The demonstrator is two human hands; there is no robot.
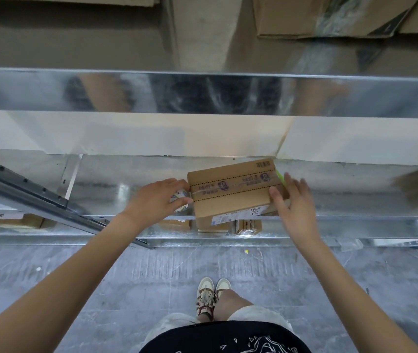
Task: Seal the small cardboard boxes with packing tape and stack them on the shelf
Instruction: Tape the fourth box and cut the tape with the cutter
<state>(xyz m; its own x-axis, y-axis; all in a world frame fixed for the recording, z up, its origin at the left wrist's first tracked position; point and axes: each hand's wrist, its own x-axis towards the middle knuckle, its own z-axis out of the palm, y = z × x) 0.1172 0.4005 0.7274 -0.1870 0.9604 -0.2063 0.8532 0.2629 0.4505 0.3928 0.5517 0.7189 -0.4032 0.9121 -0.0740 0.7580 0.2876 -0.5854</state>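
Observation:
A small cardboard box [231, 192] lies on the metal shelf [116, 189], with a strip of printed tape running across its top. My left hand [157, 197] grips a roll of packing tape [180, 200] against the box's left end, where the tape strip leaves the roll. My right hand [292, 200] touches the box's right end with fingers spread and fairly straight, the thumb lying on the top face. A green edge [280, 175] shows behind the box near my right fingers.
A lower shelf holds several small boxes [213, 225] under the front edge. White cartons [152, 133] stand at the back of the shelf. A grey slanted rail [37, 197] crosses at left. Large cardboard boxes [330, 16] sit on the upper level. My feet stand on grey floor.

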